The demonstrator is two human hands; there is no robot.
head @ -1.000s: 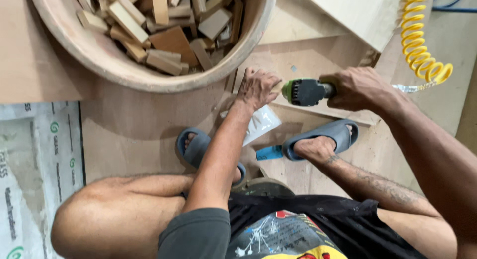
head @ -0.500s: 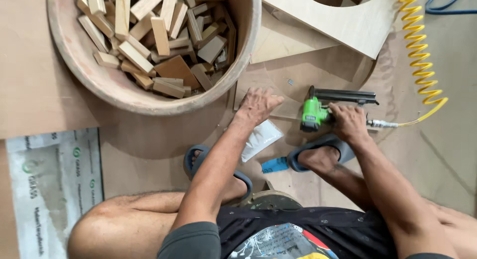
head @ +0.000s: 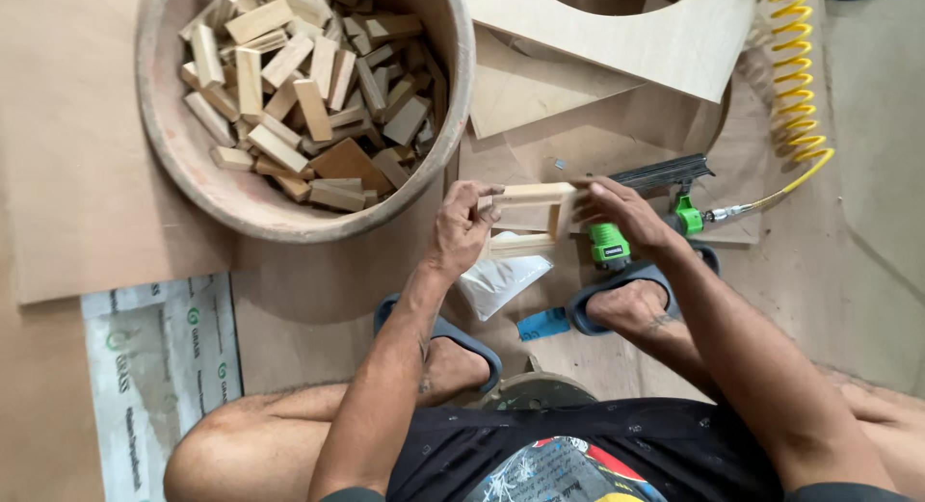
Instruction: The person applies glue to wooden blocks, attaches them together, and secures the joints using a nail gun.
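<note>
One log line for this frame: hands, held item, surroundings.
left hand: grips wooden frame | right hand: grips frame's other end | green nail gun: on floor under right hand | tub of wood blocks: upper left

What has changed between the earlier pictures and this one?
The right hand let go of the green pneumatic nail gun, which now lies on the floor. Both hands, left hand included, lifted the small rectangular wooden frame. The round tub of wooden blocks stayed put.

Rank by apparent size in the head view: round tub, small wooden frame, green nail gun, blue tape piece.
1. round tub
2. green nail gun, partly behind the right hand
3. small wooden frame, close to the gun, so unsure
4. blue tape piece
</note>
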